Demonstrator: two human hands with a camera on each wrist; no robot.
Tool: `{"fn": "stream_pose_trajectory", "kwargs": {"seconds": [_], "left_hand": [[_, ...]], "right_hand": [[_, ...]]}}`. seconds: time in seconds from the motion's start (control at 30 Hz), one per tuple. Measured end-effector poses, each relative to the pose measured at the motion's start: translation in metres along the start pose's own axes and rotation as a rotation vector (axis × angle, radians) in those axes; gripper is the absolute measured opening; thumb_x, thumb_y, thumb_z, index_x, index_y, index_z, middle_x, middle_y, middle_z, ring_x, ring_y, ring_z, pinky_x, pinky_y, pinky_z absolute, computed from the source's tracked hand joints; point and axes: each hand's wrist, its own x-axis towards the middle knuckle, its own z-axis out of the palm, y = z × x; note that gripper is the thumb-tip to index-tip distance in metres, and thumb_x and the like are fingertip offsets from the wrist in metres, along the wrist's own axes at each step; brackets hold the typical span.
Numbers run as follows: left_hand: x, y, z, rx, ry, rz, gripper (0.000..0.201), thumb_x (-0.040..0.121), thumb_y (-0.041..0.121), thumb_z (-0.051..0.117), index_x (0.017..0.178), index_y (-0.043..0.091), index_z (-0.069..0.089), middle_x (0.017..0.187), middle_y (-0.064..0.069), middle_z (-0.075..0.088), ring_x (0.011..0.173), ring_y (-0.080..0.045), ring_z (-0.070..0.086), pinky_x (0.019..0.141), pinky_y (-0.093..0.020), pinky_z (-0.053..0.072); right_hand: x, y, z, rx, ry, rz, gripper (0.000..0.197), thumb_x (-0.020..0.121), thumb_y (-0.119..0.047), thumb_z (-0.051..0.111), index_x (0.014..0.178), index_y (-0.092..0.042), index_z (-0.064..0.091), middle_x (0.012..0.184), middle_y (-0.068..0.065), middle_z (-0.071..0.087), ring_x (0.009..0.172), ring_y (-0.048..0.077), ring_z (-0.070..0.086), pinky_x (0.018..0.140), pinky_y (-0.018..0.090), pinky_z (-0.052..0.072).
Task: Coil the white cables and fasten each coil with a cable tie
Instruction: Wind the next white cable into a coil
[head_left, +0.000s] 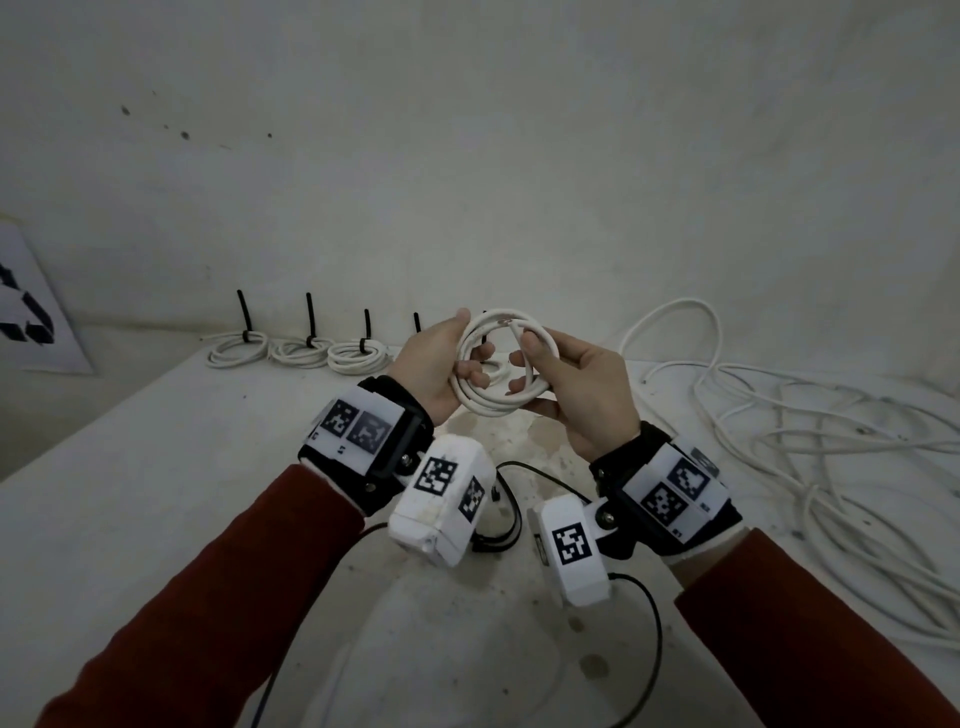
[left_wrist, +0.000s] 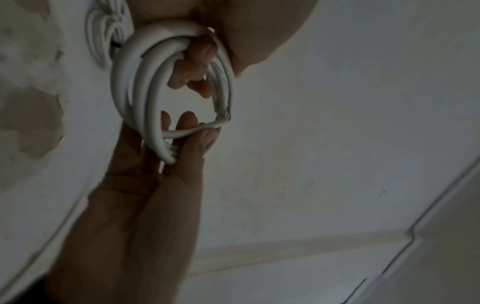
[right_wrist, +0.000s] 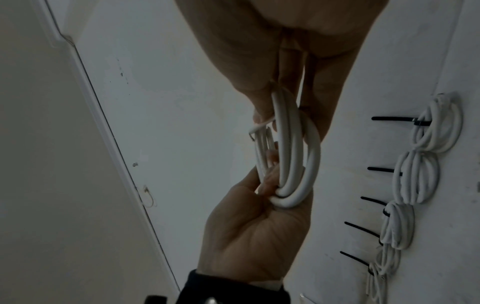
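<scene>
Fingers of both the left hand (head_left: 441, 364) and right hand (head_left: 576, 389) curl around 1 white coil (head_left: 493, 374), likely keeping its loops together until tied.

We hold a cable coil (head_left: 493, 364) above the table (head_left: 156, 493), left hand (head_left: 434, 364) on its left side, right hand (head_left: 576, 384) on its right. Behind, tied coils (head_left: 298, 353) sit in a row by the wall (head_left: 467, 156); loose cables (head_left: 810, 431) sprawl to our right.
</scene>
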Motion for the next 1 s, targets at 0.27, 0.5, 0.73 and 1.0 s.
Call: {"fn": "stream_pose_trajectory", "kwargs": {"seconds": [0.27,0.5,0.73,1.0], "left_hand": [[-0.006,-0.008,-0.001,0.43,-0.036,0.256,0.039,0.095,0.04,0.049,0.089,0.005,0.066,0.067,-0.002,0.053,0.044,-0.01,0.043,0.046,-0.02,0.039],[-0.005,-0.001,0.0,0.462,-0.045,0.251,0.031,0.098,0.028,0.048,0.088,0.002,0.062,0.067,-0.002,0.048,0.041,-0.007,0.042,0.043,-0.017,0.038],[-0.013,0.002,0.008,0.291,-0.178,0.126,0.039,0.101,0.033,0.036,0.082,0.004,0.054,0.062,0.001,0.036,0.039,-0.006,0.034,0.045,-0.019,0.042],[-0.014,0.001,0.01,0.237,-0.188,0.119,0.017,0.1,0.015,0.042,0.095,0.003,0.053,0.075,-0.005,0.053,0.046,-0.008,0.047,0.053,-0.025,0.051]], "right_hand": [[0.0,-0.005,0.001,-0.003,0.037,-0.024,0.023,0.088,-0.015,0.068,0.107,-0.003,0.07,0.076,0.008,0.069,0.052,0.011,0.064,0.052,0.026,0.054],[0.002,-0.007,0.002,-0.016,0.019,-0.01,0.023,0.087,-0.017,0.069,0.106,-0.003,0.07,0.073,0.005,0.069,0.057,0.015,0.065,0.055,0.028,0.055],[0.003,-0.008,-0.007,-0.019,0.022,0.036,0.015,0.089,-0.019,0.067,0.095,-0.005,0.069,0.071,0.002,0.066,0.052,0.013,0.06,0.053,0.025,0.053],[0.003,-0.012,-0.016,0.026,0.066,0.028,0.018,0.09,-0.022,0.066,0.093,-0.005,0.067,0.073,0.004,0.064,0.052,0.015,0.061,0.055,0.027,0.055]]}}
